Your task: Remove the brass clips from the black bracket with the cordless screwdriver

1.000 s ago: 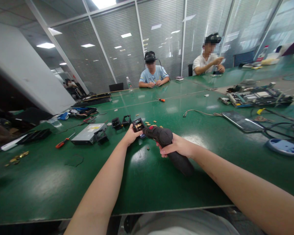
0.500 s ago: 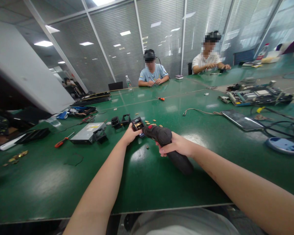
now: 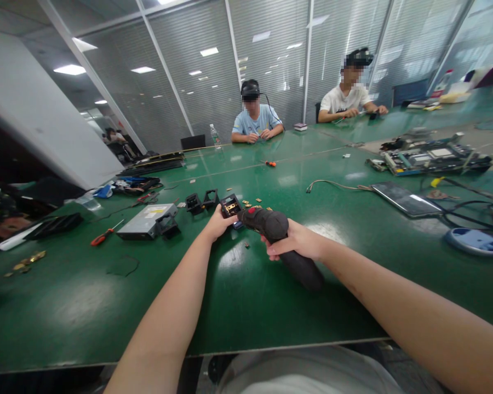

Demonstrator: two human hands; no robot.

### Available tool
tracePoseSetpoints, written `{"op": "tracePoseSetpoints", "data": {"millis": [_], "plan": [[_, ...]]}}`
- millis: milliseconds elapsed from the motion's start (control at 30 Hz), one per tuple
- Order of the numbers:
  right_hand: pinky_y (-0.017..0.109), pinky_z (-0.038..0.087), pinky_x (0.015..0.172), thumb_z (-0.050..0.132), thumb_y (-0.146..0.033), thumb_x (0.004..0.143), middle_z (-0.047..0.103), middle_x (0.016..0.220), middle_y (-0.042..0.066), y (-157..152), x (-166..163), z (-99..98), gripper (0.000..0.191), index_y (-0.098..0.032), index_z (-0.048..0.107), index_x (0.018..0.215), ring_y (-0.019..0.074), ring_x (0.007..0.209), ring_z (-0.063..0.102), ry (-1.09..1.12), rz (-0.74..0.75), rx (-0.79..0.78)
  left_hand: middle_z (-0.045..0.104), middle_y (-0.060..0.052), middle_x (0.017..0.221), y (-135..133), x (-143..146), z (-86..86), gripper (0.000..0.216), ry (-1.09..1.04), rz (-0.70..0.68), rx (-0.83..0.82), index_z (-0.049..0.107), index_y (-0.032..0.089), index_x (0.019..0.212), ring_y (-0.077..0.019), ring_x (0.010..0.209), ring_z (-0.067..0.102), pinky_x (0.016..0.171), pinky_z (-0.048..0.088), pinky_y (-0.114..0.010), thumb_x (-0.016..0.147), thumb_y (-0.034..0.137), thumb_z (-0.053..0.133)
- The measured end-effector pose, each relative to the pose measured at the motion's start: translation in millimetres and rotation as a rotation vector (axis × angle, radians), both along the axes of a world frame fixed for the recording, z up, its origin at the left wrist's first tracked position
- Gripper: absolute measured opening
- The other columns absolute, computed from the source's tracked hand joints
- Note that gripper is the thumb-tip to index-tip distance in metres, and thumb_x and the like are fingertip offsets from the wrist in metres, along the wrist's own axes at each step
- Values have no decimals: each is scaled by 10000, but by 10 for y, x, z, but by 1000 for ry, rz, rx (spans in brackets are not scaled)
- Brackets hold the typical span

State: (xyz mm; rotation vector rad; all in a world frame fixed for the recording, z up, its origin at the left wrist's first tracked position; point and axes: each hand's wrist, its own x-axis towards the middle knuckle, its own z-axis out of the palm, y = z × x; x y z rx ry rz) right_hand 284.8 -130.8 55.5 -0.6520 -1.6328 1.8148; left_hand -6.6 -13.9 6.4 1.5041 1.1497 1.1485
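My left hand is closed on a small black plastic housing with brass-coloured metal pieces inside it. In my right hand is a black cordless power screwdriver with a red mark on its body, its handle slanting down toward me. The tool's front end reaches the near right side of the housing; its tip is hidden, so contact cannot be made out. Several small brass pieces lie just beyond the tool. A tiny dark part rests on the green table between my forearms.
Left of my hands are black plastic frames, a silver disc drive, an orange screwdriver and brass pieces. At right are a phone, cables and a circuit board assembly. Two people sit across the table.
Both hands keep their hold, with the power screwdriver still at the housing. The view has shifted very slightly. The person at far right has raised their head a little.
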Motion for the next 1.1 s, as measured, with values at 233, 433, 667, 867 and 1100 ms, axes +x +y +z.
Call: {"op": "tracePoseSetpoints", "data": {"millis": [233, 433, 667, 867, 1100], "plan": [[314, 529, 618, 892, -233, 663, 683, 738, 10, -8, -3, 8, 376, -156, 636, 926, 199, 655, 684, -2, -5, 3, 688, -128, 1287, 13, 4, -10, 829, 14, 14, 0, 475, 192, 1258, -266, 1192, 670, 1147, 441, -505, 599, 372, 944], [316, 533, 624, 882, -228, 669, 703, 743, 17, -2, 5, 15, 364, -157, 644, 936, 199, 646, 687, -7, -10, 10, 691, -125, 1277, -2, 8, 4, 823, 14, 17, -5, 480, 192, 1253, -274, 1193, 670, 1150, 441, -514, 598, 370, 947], [318, 531, 621, 870, -209, 669, 702, 728, 14, -7, 2, 12, 343, -157, 648, 926, 197, 632, 681, 1, -11, 12, 689, -132, 1284, -36, 23, 35, 814, 36, 34, -5, 486, 197, 1249, -278, 1206, 665, 1147, 442, -521, 609, 411, 940], [315, 529, 618, 871, -210, 672, 698, 728, 14, 0, 0, 7, 339, -160, 647, 922, 195, 633, 679, 6, -5, 7, 693, -131, 1278, -27, 21, 29, 810, 29, 35, -7, 491, 196, 1249, -277, 1199, 668, 1144, 445, -518, 610, 408, 940], [313, 525, 615, 869, -210, 669, 690, 727, 9, 2, -2, -10, 345, -162, 642, 925, 193, 632, 678, 13, -6, 2, 690, -136, 1292, -40, 31, 46, 821, 17, 22, -7, 488, 192, 1251, -274, 1198, 672, 1145, 448, -509, 604, 411, 942]]}}
